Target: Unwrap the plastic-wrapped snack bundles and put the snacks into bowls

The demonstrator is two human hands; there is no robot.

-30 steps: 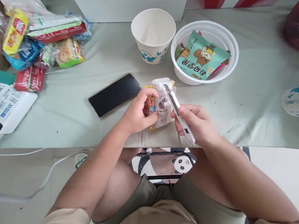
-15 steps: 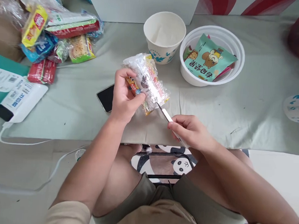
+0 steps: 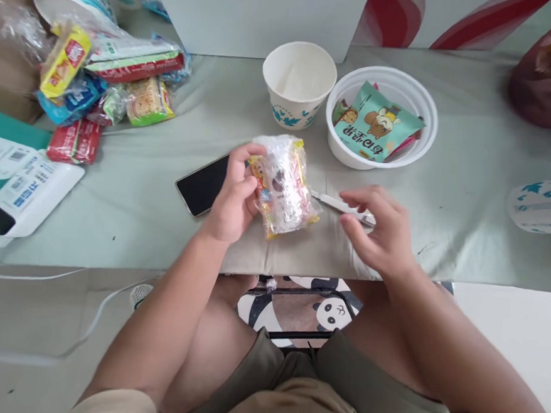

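Observation:
My left hand (image 3: 238, 194) grips the left side of a clear plastic-wrapped bundle (image 3: 286, 185) with yellow and red packets inside. A white cutter (image 3: 341, 206) lies on the cloth to the right of the bundle, its tip close to the wrap. Over the cutter's right end, my right hand (image 3: 380, 229) has its thumb and fingers apart, holding nothing. A black phone (image 3: 202, 185) rests on the cloth beside my left hand. Behind the bundle stand a paper cup (image 3: 298, 76) and a white bowl (image 3: 383, 116) with a green snack packet (image 3: 378, 122) in it.
Wrapped snacks (image 3: 110, 72) are piled at the back left. Nearer lies a white device (image 3: 33, 199) with a cable. A large white box (image 3: 265, 17) stands at the back. On the right are a dark red bag (image 3: 542, 93) and another paper cup (image 3: 544, 203).
The fingers of my right hand have opened off the cutter, which now lies on the cloth. My left hand has shifted right and nearer to me with the bundle, showing more of the phone.

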